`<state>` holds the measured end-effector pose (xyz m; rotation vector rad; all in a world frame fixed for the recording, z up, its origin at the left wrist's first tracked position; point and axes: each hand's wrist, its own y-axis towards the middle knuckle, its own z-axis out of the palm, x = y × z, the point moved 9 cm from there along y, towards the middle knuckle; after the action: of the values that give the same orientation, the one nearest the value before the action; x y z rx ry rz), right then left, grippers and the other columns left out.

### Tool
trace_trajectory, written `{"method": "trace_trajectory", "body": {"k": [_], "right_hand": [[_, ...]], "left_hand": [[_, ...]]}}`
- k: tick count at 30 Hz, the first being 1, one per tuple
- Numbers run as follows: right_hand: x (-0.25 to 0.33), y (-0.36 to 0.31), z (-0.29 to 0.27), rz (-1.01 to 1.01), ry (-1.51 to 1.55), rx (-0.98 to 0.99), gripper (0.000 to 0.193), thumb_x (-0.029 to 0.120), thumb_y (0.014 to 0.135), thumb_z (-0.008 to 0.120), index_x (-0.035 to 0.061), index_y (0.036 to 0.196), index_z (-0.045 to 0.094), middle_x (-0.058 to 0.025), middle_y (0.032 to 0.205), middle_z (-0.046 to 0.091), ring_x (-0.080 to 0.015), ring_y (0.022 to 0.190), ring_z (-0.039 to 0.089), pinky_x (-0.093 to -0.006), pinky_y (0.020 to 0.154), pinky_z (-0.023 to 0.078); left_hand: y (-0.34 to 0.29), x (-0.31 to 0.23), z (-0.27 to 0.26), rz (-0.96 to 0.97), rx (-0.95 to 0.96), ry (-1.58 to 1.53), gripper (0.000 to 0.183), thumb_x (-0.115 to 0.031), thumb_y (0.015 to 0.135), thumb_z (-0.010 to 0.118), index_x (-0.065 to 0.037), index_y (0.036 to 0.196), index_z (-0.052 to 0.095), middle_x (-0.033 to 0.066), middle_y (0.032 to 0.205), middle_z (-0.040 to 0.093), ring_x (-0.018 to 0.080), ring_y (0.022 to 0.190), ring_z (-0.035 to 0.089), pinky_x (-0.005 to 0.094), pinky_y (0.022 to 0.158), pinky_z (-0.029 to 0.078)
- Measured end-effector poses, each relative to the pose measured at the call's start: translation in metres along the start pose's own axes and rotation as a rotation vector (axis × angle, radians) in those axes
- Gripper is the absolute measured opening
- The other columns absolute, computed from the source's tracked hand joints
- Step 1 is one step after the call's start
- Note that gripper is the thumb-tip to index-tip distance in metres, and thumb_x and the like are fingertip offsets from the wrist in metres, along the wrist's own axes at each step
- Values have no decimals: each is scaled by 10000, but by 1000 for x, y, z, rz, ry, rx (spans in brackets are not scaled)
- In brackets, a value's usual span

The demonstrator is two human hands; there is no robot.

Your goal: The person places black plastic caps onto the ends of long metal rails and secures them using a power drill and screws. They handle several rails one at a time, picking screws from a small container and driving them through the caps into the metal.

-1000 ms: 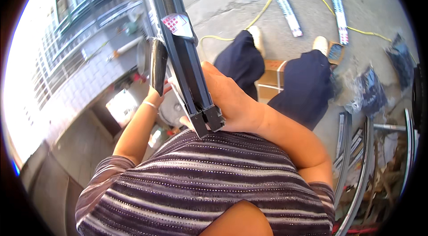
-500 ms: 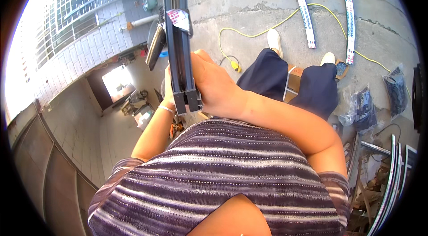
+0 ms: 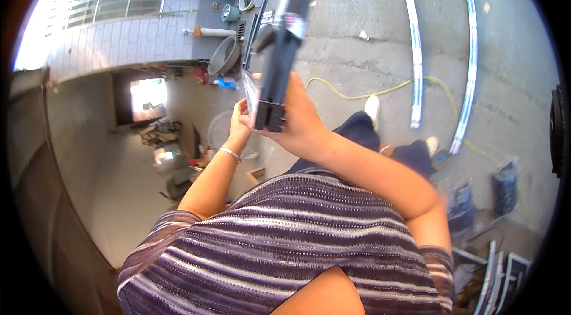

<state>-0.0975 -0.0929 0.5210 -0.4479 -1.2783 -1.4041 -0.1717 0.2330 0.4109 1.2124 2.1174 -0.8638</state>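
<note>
A long dark metal profile bar [image 3: 281, 68] rises away from my chest, its square hollow end toward me and its far end out of the top of the view. A pale label with red marks is stuck partway along it. My right hand [image 3: 304, 114] is closed around the near part from the right side. At the left side of the same end, my left hand [image 3: 240, 123] is closed against the bar's edge, beside a pale, see-through strip; its fingertips are partly hidden. A bracelet circles the left wrist. The bar is smeared by motion.
On the concrete floor lie two long, pale film-wrapped strips [image 3: 414, 47], a yellow cable [image 3: 348, 98] and dark plastic-wrapped bundles [image 3: 504, 189]. More metal profiles [image 3: 489, 279] lie at lower right. A grey basin [image 3: 224, 55] and a blue item [image 3: 226, 83] stand left of the bar.
The bar and my right hand have moved rightward in view, the bar leaning further right. My left hand shows more from behind it. The view has shifted, with the floor strips reaching lower.
</note>
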Motion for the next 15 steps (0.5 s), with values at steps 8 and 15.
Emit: {"method": "trace_trajectory", "body": {"k": [8, 15], "right_hand": [[-35, -5, -37, 547, 188, -104, 549, 106, 805, 693, 9, 1297, 469, -58, 1130, 572, -105, 1045, 519, -272, 907, 430], [-68, -2, -104, 361, 161, -513, 546, 310, 824, 648, 18, 1255, 483, -123, 1203, 563, -254, 1137, 556, -418, 962, 487]], "left_hand": [[-24, 74, 1, -392, -162, -177, 580, -166, 873, 614, -53, 1388, 371, 125, 1367, 456, 225, 1156, 527, 385, 837, 521], [6, 166, -4, -685, -159, -727, 586, -175, 866, 600, -49, 1382, 353, 134, 1329, 476, 237, 1075, 556, 404, 804, 542]]}}
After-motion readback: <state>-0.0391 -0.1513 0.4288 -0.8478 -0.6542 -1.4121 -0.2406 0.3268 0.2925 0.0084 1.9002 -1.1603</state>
